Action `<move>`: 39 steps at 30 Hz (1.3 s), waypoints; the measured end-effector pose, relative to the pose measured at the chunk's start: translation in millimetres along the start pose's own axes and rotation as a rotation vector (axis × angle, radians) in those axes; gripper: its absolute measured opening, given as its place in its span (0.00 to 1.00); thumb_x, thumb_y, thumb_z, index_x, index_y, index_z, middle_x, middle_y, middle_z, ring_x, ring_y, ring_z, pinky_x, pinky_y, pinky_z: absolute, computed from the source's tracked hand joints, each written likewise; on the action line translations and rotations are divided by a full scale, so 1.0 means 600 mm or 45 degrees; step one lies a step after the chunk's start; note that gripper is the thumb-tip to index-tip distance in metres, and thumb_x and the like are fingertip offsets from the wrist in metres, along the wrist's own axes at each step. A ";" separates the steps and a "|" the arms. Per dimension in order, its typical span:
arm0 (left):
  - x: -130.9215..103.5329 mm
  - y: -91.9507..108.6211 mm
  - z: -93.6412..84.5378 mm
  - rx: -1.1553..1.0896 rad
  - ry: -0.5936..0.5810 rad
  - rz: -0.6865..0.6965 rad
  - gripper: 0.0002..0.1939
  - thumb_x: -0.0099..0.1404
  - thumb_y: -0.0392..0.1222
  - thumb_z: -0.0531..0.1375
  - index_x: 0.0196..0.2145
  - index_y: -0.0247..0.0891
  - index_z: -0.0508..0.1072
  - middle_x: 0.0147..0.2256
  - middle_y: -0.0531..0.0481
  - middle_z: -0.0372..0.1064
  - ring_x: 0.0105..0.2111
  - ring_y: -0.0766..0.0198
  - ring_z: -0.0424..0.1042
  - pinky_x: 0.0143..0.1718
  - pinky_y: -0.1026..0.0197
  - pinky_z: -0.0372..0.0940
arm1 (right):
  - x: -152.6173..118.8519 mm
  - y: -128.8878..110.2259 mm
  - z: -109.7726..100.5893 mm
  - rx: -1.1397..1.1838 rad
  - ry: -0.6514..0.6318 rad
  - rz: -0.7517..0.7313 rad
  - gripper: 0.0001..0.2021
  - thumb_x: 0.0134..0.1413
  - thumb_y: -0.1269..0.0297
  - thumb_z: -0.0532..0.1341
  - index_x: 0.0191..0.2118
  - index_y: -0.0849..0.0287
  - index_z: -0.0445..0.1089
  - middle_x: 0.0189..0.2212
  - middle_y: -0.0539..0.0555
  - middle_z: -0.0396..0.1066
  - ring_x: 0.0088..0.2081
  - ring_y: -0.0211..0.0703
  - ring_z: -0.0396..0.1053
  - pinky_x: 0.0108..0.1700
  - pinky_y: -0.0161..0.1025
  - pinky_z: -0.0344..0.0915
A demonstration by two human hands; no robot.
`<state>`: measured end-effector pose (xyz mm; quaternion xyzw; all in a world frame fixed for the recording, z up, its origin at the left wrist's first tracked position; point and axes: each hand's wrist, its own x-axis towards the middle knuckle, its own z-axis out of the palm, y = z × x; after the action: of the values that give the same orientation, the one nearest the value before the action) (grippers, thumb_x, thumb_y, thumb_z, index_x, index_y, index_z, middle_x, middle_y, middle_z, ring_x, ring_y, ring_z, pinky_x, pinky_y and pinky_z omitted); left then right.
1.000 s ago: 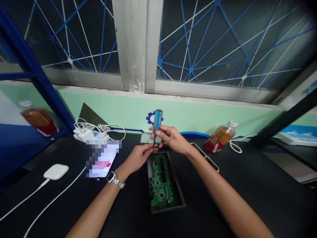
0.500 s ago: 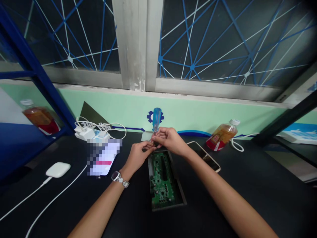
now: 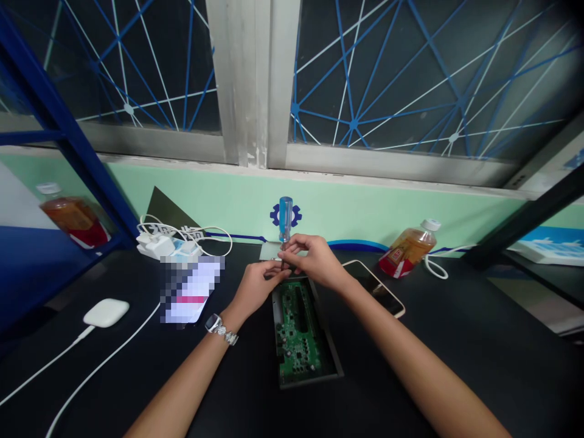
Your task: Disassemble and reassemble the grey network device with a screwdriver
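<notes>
A screwdriver (image 3: pixel 285 218) with a clear blue handle stands nearly upright over the far end of a metal frame that holds a green circuit board (image 3: pixel 298 340). My right hand (image 3: pixel 312 258) has its fingers pinched on the screwdriver's shaft, below the handle. Close against it on the left, my left hand (image 3: pixel 258 285) is closed, thumb and fingertips together near the lower shaft; what it pinches is too small to make out. The screwdriver's tip is hidden by the fingers. A silver watch (image 3: pixel 213 323) is on my left wrist.
Left of the board lie a lit phone (image 3: pixel 194 292), a white charging case (image 3: pixel 106 312) with a cable, and white plugs (image 3: pixel 157 244). To the right are another phone (image 3: pixel 387 296) and a drink bottle (image 3: pixel 408 249). A green wall (image 3: pixel 356 213) rises behind the desk.
The top of the screwdriver has tilted slightly to the left and stands more upright. Both hands have stayed in nearly the same place.
</notes>
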<state>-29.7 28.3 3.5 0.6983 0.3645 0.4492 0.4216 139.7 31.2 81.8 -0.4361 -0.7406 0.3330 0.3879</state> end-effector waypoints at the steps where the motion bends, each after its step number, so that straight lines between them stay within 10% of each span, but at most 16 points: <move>1: -0.002 0.001 -0.005 -0.012 -0.015 -0.006 0.13 0.65 0.46 0.62 0.42 0.35 0.78 0.40 0.44 0.79 0.40 0.56 0.78 0.44 0.57 0.72 | 0.000 0.001 -0.002 0.031 -0.020 0.018 0.07 0.52 0.62 0.64 0.34 0.60 0.72 0.30 0.53 0.74 0.33 0.41 0.72 0.30 0.35 0.70; 18: 0.000 -0.006 0.001 0.163 0.078 0.081 0.11 0.65 0.41 0.61 0.44 0.36 0.77 0.40 0.46 0.79 0.42 0.55 0.77 0.46 0.56 0.70 | -0.015 -0.013 0.011 -0.080 -0.166 -0.078 0.08 0.59 0.63 0.58 0.39 0.58 0.74 0.33 0.52 0.75 0.35 0.41 0.73 0.38 0.37 0.67; 25: -0.004 0.003 0.004 0.017 -0.018 0.058 0.11 0.66 0.42 0.60 0.43 0.36 0.78 0.41 0.45 0.79 0.41 0.56 0.78 0.46 0.56 0.71 | -0.008 -0.004 0.008 -0.218 0.058 -0.059 0.06 0.53 0.62 0.64 0.31 0.59 0.73 0.27 0.51 0.73 0.30 0.39 0.70 0.36 0.37 0.66; 39: -0.005 0.006 -0.013 0.219 0.026 0.112 0.08 0.65 0.39 0.61 0.40 0.36 0.78 0.37 0.47 0.78 0.37 0.59 0.76 0.42 0.60 0.68 | -0.016 -0.019 0.004 0.069 -0.186 0.076 0.07 0.54 0.64 0.62 0.39 0.60 0.71 0.28 0.51 0.73 0.25 0.35 0.68 0.28 0.33 0.62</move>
<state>-37.7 26.3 7.6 0.7427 0.3749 0.4414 0.3362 136.5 17.5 87.4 -0.4220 -0.7442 0.3954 0.3343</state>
